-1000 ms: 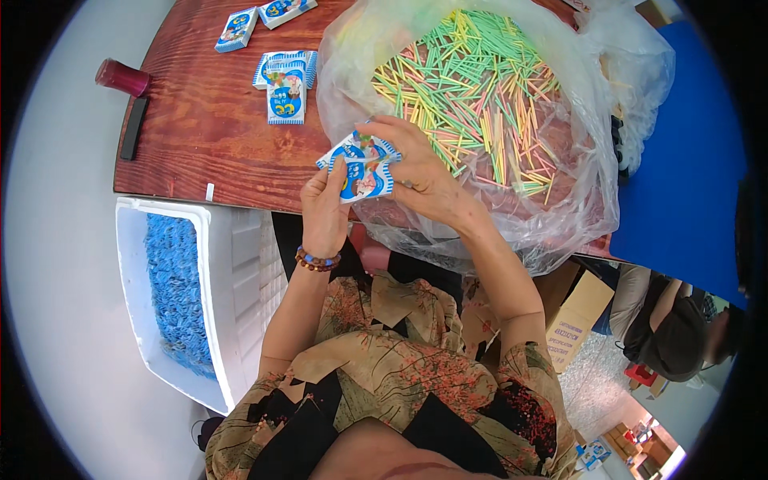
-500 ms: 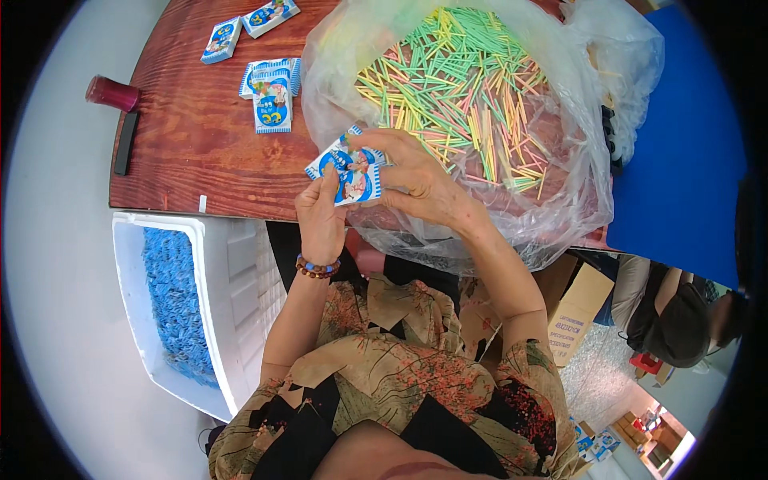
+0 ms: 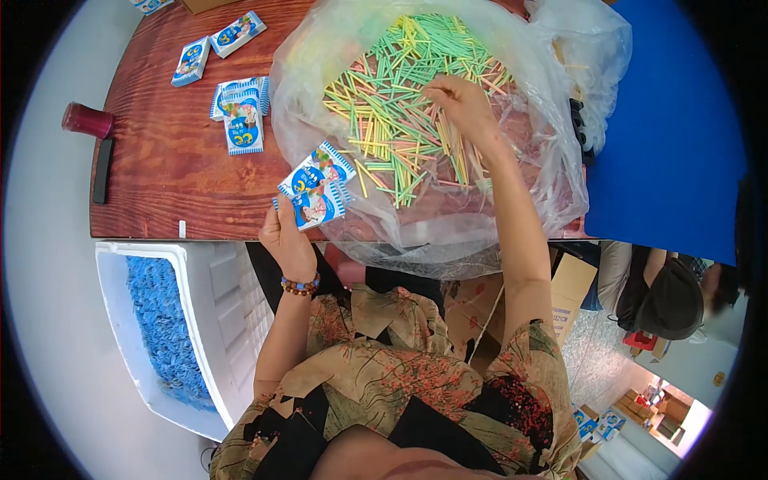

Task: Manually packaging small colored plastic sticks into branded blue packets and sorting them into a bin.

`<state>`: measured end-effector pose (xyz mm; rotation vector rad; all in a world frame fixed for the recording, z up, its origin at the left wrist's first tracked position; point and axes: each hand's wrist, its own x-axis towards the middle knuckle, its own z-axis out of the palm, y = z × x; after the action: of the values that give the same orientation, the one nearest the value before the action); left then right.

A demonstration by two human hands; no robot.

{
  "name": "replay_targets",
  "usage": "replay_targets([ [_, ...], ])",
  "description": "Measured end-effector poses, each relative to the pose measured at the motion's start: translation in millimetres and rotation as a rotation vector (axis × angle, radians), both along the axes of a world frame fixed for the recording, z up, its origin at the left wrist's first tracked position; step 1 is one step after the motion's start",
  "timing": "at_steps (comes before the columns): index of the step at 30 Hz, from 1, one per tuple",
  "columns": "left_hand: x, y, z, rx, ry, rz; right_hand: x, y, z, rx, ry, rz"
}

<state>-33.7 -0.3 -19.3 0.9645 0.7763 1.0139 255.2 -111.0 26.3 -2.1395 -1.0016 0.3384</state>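
Note:
My left hand (image 3: 290, 246) is closed on the lower edge of small blue-and-white printed packets (image 3: 322, 204), at least two of them overlapping in a fan. It holds them over the table's near edge, beside a clear plastic bag. My right hand (image 3: 470, 112) reaches over the spread-open plastic bag (image 3: 300, 88), its fingers bent together above a heap of thin pastel sticks (image 3: 384, 132) in green, yellow and pink. Whether a stick is between those fingertips cannot be made out.
More blue-and-white packets (image 3: 243, 128) lie on the reddish wooden table (image 3: 160, 152). A dark red cylinder (image 3: 88, 120) and a black bar (image 3: 102, 172) sit by its left edge. Below stands a white foam box (image 3: 188, 272) holding blue pieces (image 3: 164, 320). Someone sits at lower right.
My right hand has let go of the packets and moved up and right onto the stick heap. My left hand keeps the packets, now slightly lower and further left in the picture.

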Motion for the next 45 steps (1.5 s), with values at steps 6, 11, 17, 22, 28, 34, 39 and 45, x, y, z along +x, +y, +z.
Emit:
replay_targets([
  [6,-9.8,3.4,-18.6,0.073,0.041,-0.003,-34.1,27.0,9.9,-0.16,-0.166,0.181],
  [11,-9.6,2.0,-14.1,0.134,0.079,-0.021,-59.2,26.8,17.1,-0.281,0.086,0.119],
  [17,-7.6,2.7,-15.9,0.095,0.076,-0.034,-87.5,34.5,-6.0,-0.444,-0.384,-0.068],
  [22,-10.0,3.3,-16.1,0.072,0.093,-0.035,-94.5,53.9,-3.5,-0.565,-0.439,-0.115],
  [28,-11.1,2.1,-10.2,0.062,0.097,-0.042,-88.9,53.7,-20.9,-0.585,-0.347,-0.042],
  [34,-13.6,2.4,-6.1,0.078,0.116,-0.073,-56.7,36.7,-24.2,-0.101,0.099,0.048],
  [39,-14.7,5.1,-15.0,0.099,0.144,-0.091,-25.6,53.3,-2.8,-0.238,-0.116,0.199],
  [45,-13.1,4.1,-15.9,0.099,0.137,-0.071,-20.1,66.4,2.3,-0.499,-0.32,0.317],
])
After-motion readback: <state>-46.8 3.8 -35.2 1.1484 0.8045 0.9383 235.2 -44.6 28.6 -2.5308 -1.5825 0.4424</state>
